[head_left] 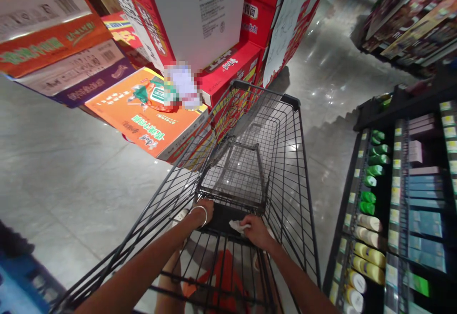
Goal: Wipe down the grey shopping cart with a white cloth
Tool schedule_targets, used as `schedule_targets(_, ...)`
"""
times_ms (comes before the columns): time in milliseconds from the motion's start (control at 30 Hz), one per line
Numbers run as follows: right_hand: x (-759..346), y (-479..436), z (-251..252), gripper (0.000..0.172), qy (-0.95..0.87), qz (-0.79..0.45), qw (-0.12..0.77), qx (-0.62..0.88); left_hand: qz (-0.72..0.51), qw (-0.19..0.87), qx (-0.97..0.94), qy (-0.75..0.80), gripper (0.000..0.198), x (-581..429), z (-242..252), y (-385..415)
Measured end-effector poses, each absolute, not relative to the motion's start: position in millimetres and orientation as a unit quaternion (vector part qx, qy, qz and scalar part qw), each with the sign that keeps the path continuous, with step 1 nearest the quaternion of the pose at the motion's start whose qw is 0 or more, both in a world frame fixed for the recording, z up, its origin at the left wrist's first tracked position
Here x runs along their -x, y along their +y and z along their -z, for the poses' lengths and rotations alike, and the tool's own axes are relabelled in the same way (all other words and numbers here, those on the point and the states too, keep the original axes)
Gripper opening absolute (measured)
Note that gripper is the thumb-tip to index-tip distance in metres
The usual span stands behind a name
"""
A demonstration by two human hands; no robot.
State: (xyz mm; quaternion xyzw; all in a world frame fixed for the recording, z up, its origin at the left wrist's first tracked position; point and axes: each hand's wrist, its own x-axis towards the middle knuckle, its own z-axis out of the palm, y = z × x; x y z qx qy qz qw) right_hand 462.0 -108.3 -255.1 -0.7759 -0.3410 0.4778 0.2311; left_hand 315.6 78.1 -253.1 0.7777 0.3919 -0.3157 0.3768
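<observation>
Both arms reach down into a black wire shopping cart (246, 157), over the dark flat panel (223, 216) at its near end. My left hand (204, 210), with a silver bangle at the wrist, is closed at the panel's left end; what its fingers hold, if anything, is hidden. Over the panel's right part, my right hand (255, 231) pinches a crumpled white tissue (238, 226). To the left of the cart, an orange and green soft pack (157, 94) lies on an orange carton (143, 119), beside a blurred-out pale item (183, 85).
Stacked red cartons (232, 71) stand against the cart's far left side. A shelf (387, 200) with green and yellow bottles and boxes runs along the right. Another display (410, 19) stands at the far right. A blue object (17, 280) is at lower left. Shiny grey floor (321, 66) lies between.
</observation>
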Motion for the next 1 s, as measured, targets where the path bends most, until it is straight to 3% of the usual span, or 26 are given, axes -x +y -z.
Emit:
schedule_targets(267,-473,-106,261,0.022,-0.335,-0.416,0.140,0.834,0.270,0.418,-0.811,0.307,0.004,-322,229,36)
schedule_targets(533,-474,-90,264,0.020,-0.353,-0.423,0.146,0.822,0.283,0.418,-0.842,0.190,0.020,-318,212,44)
schedule_targets(1000,-469,-94,270,0.014,-0.440,-0.418,0.142,0.782,0.358,0.313,-0.874,0.100,0.019,-342,186,31)
